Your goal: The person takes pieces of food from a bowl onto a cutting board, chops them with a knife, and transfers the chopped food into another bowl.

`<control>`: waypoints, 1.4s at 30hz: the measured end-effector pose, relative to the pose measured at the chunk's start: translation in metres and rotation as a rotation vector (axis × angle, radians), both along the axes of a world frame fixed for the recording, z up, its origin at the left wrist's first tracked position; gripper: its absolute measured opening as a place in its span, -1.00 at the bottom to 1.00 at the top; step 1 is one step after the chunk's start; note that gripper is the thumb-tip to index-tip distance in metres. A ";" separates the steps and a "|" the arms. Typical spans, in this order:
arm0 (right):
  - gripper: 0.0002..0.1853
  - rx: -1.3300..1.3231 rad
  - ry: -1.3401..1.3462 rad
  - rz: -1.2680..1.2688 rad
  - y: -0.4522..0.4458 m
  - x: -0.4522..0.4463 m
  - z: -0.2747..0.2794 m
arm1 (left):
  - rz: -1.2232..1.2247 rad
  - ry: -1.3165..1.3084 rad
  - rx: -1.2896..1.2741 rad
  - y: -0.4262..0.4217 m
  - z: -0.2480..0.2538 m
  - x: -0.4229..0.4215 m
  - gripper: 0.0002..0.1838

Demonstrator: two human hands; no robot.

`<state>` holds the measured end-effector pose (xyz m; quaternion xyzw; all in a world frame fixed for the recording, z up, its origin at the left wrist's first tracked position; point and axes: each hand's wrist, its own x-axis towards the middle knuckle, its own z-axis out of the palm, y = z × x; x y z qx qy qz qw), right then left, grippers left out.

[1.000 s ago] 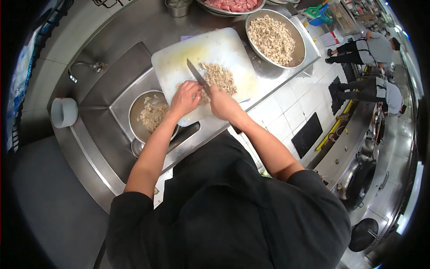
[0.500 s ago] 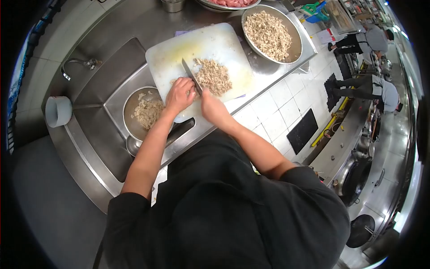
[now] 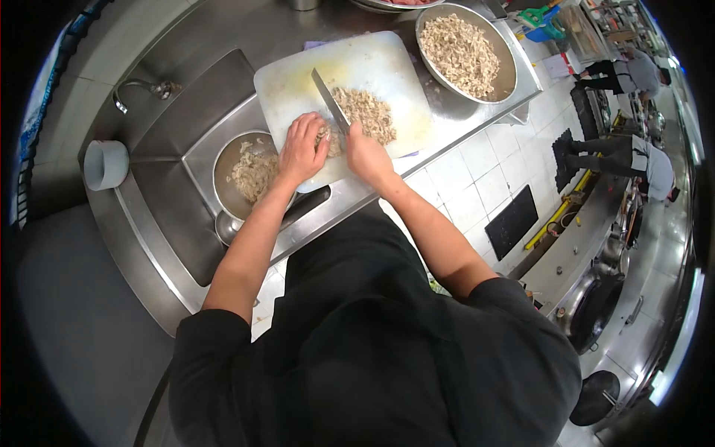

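My right hand (image 3: 369, 158) is closed round the handle of a kitchen knife (image 3: 330, 99), whose wide blade slants up and left over the white cutting board (image 3: 279, 93). Left of the blade, my left hand (image 3: 300, 153) curves its fingers and thumb about a small heap of pale food pieces (image 3: 328, 139), pressing them to the board. A larger pile of finely chopped pale food (image 3: 366, 113) lies just right of the blade. What kind of food it is, I cannot tell. The knife's handle is mostly hidden in my right hand.
A metal bowl (image 3: 220, 175) with larger pale pieces stands at the sink (image 3: 167, 231), left of the board. At upper right sits a big bowl (image 3: 509, 78) of chopped pieces. Behind are a bowl of reddish meat (image 3: 406, 2) and a faucet (image 3: 141, 91). Two people work at far right.
The knife has shifted away from my left fingers, leaving a wider gap with pieces showing. My left fingers are straighter and the thumb is farther apart. The whole view has shifted slightly.
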<state>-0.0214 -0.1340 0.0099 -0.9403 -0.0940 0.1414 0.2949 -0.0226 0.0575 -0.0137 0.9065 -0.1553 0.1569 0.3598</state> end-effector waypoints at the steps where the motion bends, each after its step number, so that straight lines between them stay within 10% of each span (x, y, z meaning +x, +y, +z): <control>1: -0.75 -0.001 0.002 0.001 -0.002 0.001 0.001 | 0.008 0.024 -0.050 -0.003 -0.004 -0.001 -0.64; 16: -0.76 -0.318 0.285 0.197 -0.029 -0.034 0.115 | -0.114 0.095 -0.096 -0.033 0.006 -0.042 -0.82; 23: -0.71 -0.210 0.105 0.163 -0.024 -0.044 0.031 | -0.139 0.011 -0.106 -0.032 0.000 -0.041 -0.86; 42: -0.71 -0.050 0.064 0.105 -0.007 -0.027 0.017 | -0.100 -0.025 -0.112 -0.030 -0.010 -0.046 -0.85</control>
